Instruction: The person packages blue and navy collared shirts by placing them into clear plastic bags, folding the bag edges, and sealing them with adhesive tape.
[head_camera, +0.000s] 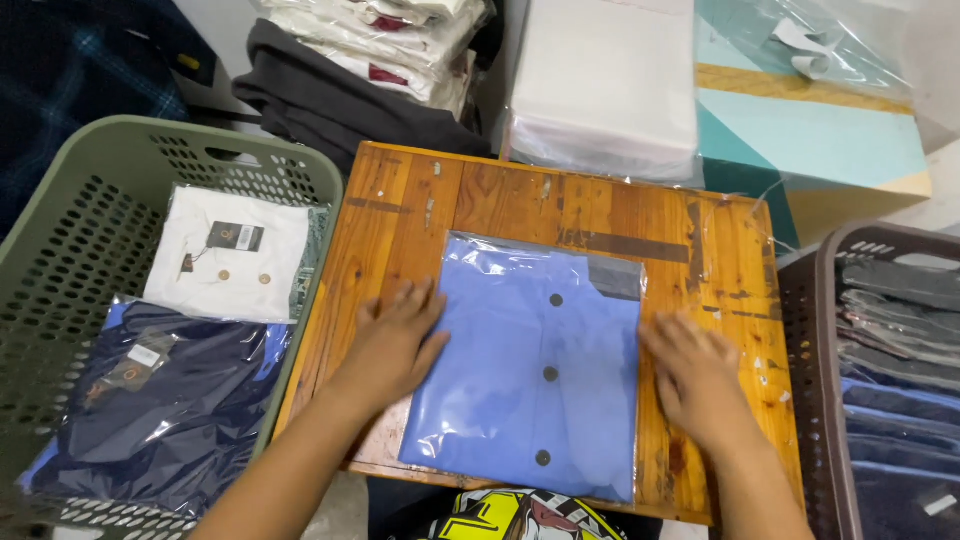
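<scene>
A folded light-blue shirt (535, 370) with dark buttons down its front lies sealed in a clear plastic bag, flat on a small wooden table (400, 210), its lower edge near the table's front edge. The bag's flap at the top right shows as a greyer strip. The left hand (395, 340) lies flat and open, fingers spread, pressing on the bag's left edge. The right hand (695, 375) lies flat and open too, on the table with its fingertips at the bag's right edge. Neither hand grips anything; the shirt sits between them.

Below the table's front edge a yellow, black and white printed object (520, 515) shows in part.

To the left stands a green perforated basket (60, 230). In it lies a bagged navy shirt (160, 410) with a small tag, and behind that a bagged white shirt (230, 255) with a dark rectangular tag and brown buttons. To the right, a brown basket (805, 330) holds a row of bagged dark and blue garments (900, 380) packed on edge.

Behind the table lie a dark grey folded cloth (350, 110), a stack of bagged white garments (390, 40), a thick pile of clear plastic bags (605, 85), and a teal, white and yellow box (810, 130) with loose plastic film over it.
</scene>
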